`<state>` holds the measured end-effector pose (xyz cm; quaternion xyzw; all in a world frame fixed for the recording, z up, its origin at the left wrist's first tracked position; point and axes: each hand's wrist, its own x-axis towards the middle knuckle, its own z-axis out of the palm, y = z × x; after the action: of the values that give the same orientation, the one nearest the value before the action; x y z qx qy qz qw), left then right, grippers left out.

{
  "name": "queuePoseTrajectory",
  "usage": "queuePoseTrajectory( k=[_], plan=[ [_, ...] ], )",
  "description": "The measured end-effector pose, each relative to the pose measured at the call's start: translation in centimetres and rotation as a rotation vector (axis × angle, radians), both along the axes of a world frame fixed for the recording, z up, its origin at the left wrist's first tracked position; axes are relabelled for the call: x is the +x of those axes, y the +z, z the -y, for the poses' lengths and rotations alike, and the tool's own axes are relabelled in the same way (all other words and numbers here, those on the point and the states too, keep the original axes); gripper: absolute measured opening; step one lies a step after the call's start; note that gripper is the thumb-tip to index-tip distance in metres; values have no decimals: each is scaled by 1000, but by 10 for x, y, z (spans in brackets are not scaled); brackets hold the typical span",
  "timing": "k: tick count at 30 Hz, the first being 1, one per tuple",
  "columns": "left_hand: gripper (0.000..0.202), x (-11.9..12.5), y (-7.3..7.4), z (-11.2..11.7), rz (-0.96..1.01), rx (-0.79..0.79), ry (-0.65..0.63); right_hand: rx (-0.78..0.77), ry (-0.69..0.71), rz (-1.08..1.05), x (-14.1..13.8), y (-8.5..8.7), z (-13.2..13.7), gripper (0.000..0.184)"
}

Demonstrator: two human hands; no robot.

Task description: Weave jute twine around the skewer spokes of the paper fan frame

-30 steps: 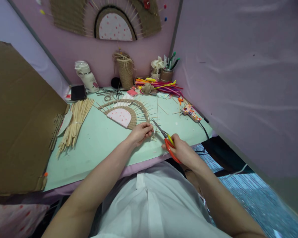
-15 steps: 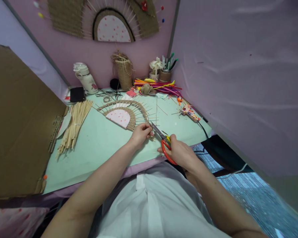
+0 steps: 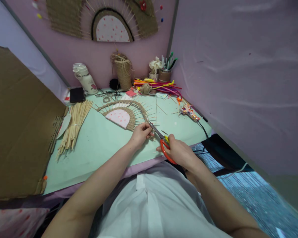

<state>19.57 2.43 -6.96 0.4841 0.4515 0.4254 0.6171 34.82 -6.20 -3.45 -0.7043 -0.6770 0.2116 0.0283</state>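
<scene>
A half-round woven fan (image 3: 118,118) lies on the table, with a dotted white centre, a twine border and thin sticks radiating outward. My left hand (image 3: 141,135) is closed at the fan's right end, its fingers pinching the lower edge; the exact part held is hidden by the fingers. My right hand (image 3: 180,150) grips scissors (image 3: 167,152) with orange and yellow handles. Their blades point up and left, with the tips at the twine border just beside my left fingertips. The blades look nearly closed.
A bundle of sticks (image 3: 75,127) lies left, beside a cardboard sheet (image 3: 20,125). Along the back stand a white bottle (image 3: 85,79), a twine roll (image 3: 123,74) and a pen cup (image 3: 165,75). Colourful pipe cleaners (image 3: 161,86) and a patterned glue gun (image 3: 190,113) lie right.
The scissors have shifted very slightly left toward the fan's border, and their blades look closer together. My left hand stays in place on the fan.
</scene>
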Motion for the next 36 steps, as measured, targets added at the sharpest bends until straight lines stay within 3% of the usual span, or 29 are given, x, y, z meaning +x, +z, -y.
queuePoseTrajectory(
  k=[9,14,27,29,34,36],
  plan=[
    [8,1,2,1,11,-16,5,28,27,-8,4,-5,-2,46],
    [7,-4,2,-3,26,-85,3,41,-25,-43,6,-10,-4,43],
    [6,-3,0,-3,24,-25,-13,14,-49,-96,11,2,-3,44],
    [5,-3,0,-4,48,-37,-6,1,-55,-217,14,2,0,42],
    [8,-5,1,-6,130,-122,9,-197,-5,-820,20,1,14,43],
    [8,-6,1,-6,115,-162,25,-209,0,-944,21,-1,17,48]
  ],
)
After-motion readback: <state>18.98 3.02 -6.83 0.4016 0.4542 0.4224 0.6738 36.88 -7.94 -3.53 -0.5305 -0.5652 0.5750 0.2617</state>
